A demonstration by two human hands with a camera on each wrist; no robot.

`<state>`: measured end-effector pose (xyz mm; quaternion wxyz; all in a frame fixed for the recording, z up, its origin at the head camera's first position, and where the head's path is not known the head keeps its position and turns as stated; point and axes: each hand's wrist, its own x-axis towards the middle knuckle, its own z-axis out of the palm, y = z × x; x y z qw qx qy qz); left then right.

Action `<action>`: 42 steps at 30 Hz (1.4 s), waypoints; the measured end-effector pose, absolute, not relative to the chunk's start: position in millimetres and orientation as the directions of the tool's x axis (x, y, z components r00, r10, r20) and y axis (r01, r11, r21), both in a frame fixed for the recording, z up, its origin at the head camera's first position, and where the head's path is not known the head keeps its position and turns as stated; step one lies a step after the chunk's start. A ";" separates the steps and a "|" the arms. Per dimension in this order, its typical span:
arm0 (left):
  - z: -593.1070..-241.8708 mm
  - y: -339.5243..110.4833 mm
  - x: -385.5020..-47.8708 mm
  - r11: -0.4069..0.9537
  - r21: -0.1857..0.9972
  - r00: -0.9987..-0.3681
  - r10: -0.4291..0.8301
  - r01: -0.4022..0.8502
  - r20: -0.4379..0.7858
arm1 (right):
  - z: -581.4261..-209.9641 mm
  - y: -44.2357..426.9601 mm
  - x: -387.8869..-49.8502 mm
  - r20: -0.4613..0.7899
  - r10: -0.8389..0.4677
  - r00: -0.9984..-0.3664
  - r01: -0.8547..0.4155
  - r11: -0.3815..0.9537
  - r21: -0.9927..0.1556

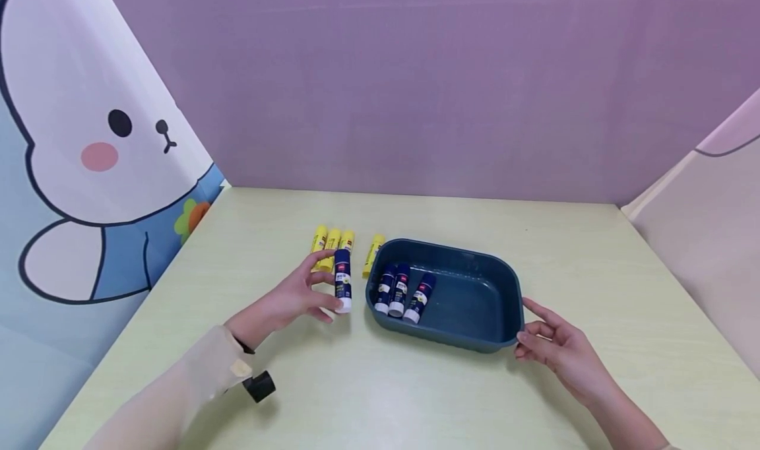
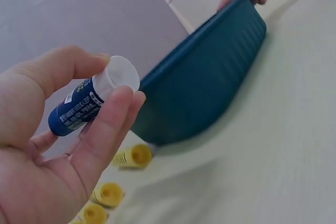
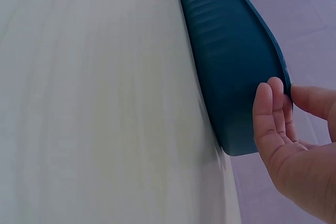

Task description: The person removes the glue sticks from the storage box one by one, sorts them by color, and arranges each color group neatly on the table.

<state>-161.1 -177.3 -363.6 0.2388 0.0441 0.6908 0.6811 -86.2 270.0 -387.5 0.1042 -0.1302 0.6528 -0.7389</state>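
Note:
My left hand (image 1: pixel 297 297) holds a dark blue glue stick (image 1: pixel 342 280) with a white base, raised above the table just left of a dark teal plastic tray (image 1: pixel 499 308). In the left wrist view, the thumb and fingers pinch the white end of that glue stick (image 2: pixel 79 107). At the tray's right end, my right hand (image 1: pixel 564 354) grips the rim. The right wrist view shows its thumb at the rim and its fingers (image 3: pixel 264 108) against the outer wall. Three blue glue sticks (image 1: pixel 399 290) lie side by side in the tray's left part.
Several yellow glue sticks lie on the table (image 1: pixel 451 404) behind the left hand; one yellow glue stick (image 1: pixel 373 255) is apart from the others, close to the tray's left edge. A purple backdrop (image 1: pixel 415 94) stands behind the table. A black piece (image 1: pixel 259 386) hangs at the left wrist.

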 end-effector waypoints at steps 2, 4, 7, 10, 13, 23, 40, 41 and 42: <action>-368.6 -180.6 -161.0 0.077 0.959 -0.877 0.390 -0.272 -0.280 | -387.4 270.0 -86.0 0.055 -0.325 -0.944 -0.015 -0.125 -0.992; -372.9 -183.9 -161.1 0.087 0.957 -0.875 0.390 -0.275 -0.287 | -387.1 269.9 -85.9 0.054 -0.324 -0.944 -0.015 -0.123 -0.992; -377.9 -187.6 -161.6 0.109 0.954 -0.872 0.387 -0.281 -0.301 | -386.6 270.0 -85.6 0.052 -0.322 -0.945 -0.014 -0.119 -0.993; -381.7 -190.0 -162.6 0.144 0.949 -0.871 0.378 -0.280 -0.315 | -386.4 270.2 -85.0 0.046 -0.318 -0.947 -0.009 -0.117 -0.993; -384.2 -190.8 -163.3 0.189 0.945 -0.871 0.372 -0.268 -0.322 | -386.4 270.3 -84.5 0.043 -0.317 -0.948 -0.005 -0.117 -0.993; -384.1 -186.9 -163.1 0.356 0.892 -0.854 0.335 -0.277 -0.399 | -386.2 270.4 -83.6 0.045 -0.320 -0.946 -0.007 -0.118 -0.993; -384.2 -190.6 -168.3 0.435 0.848 -0.801 0.367 -0.302 -0.474 | -383.8 269.1 -83.6 0.030 -0.305 -0.952 0.000 -0.097 -0.995; -384.2 -191.1 -167.9 0.428 0.851 -0.800 0.370 -0.305 -0.473 | -383.7 269.2 -83.7 0.029 -0.305 -0.952 0.000 -0.096 -0.995; -384.1 -191.5 -167.5 0.423 0.854 -0.800 0.374 -0.304 -0.470 | -383.6 269.2 -83.7 0.029 -0.304 -0.952 0.000 -0.095 -0.995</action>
